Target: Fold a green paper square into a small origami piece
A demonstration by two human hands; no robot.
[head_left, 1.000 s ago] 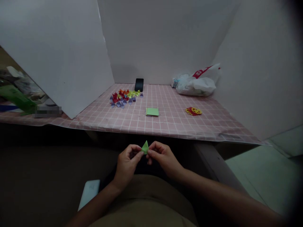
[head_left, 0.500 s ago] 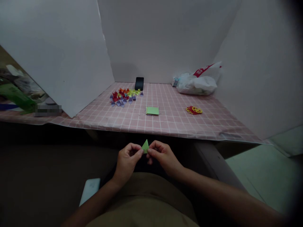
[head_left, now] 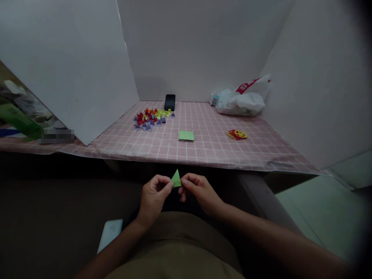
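Observation:
A small piece of light green paper (head_left: 176,179), folded to a triangle with its tip up, is between my hands just below the table's front edge. My left hand (head_left: 154,195) pinches its left corner between thumb and index finger. At the right edge, my right hand (head_left: 201,193) has its thumb and index finger pinched together, touching the corner. Beyond them on the table lies a stack of square paper sheets (head_left: 186,135), green on top. Several folded paper figures (head_left: 149,119) in red, orange, yellow and purple sit to the back left.
The pink checked tablecloth (head_left: 209,151) is bordered by white panels (head_left: 69,69). At the back are a black phone-like object (head_left: 170,102) and a white plastic bag (head_left: 241,102). Yellow and red flat pieces (head_left: 237,134) lie to the right. A white device (head_left: 110,234) rests beside my left forearm.
The green paper has moved slightly left with my left hand, and more of its lower right corner shows beside my right fingertips. The view has shifted a little.

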